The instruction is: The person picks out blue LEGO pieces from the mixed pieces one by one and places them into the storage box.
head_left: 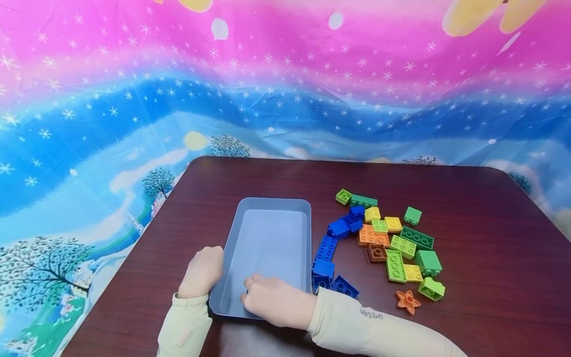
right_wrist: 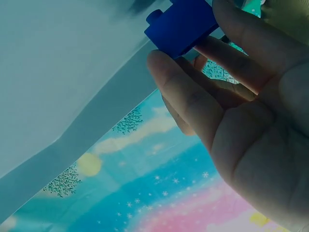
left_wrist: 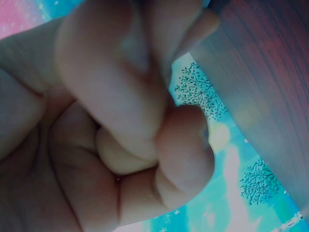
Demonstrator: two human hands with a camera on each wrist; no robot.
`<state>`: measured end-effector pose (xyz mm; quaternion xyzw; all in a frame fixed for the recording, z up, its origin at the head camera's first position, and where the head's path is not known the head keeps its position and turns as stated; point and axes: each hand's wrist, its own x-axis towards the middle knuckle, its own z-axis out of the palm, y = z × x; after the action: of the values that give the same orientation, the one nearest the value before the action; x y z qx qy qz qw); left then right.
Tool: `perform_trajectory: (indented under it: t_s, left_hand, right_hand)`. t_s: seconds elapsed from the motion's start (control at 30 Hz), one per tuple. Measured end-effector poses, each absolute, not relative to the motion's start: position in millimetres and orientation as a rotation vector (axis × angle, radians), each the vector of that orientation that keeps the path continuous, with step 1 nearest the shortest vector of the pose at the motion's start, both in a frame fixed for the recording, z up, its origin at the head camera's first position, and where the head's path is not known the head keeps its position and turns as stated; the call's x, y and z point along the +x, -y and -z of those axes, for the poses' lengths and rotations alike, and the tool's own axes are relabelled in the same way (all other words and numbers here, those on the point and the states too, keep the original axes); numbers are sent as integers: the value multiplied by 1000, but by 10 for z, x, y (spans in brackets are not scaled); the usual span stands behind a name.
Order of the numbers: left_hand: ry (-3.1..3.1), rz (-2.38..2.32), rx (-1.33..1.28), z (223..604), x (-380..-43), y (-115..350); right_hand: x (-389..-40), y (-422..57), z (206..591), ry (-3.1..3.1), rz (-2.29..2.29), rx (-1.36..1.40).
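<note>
My right hand (head_left: 277,300) is over the near end of the grey tray (head_left: 272,202). In the right wrist view its thumb and fingers pinch a blue toy building block (right_wrist: 181,26) with studs, just above the tray floor; the head view mostly hides this block behind the hand. Beside the tray's left wall is my left hand (head_left: 202,270). The left wrist view shows its fingers (left_wrist: 183,150) curled in toward the palm, with no object visible between them. Whether the left hand touches the tray rim, I cannot tell.
Several blue blocks (head_left: 326,248) line the tray's right side. Farther right lie green, yellow, orange and brown blocks (head_left: 377,252), with an orange flower-shaped piece (head_left: 408,301) nearest me. All stand on a dark wooden table (head_left: 486,223), backed by a patterned cloth (head_left: 285,99).
</note>
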<state>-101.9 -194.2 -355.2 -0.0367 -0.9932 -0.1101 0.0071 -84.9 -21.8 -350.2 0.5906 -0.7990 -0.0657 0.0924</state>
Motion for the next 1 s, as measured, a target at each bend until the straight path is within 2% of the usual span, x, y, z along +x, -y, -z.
perform_trajectory:
  t_s: [1.0]
  left_hand:
    - [3096,335,-144,3555,-1010,1947]
  right_hand:
    - [-810,268,3592,2368,280,1748]
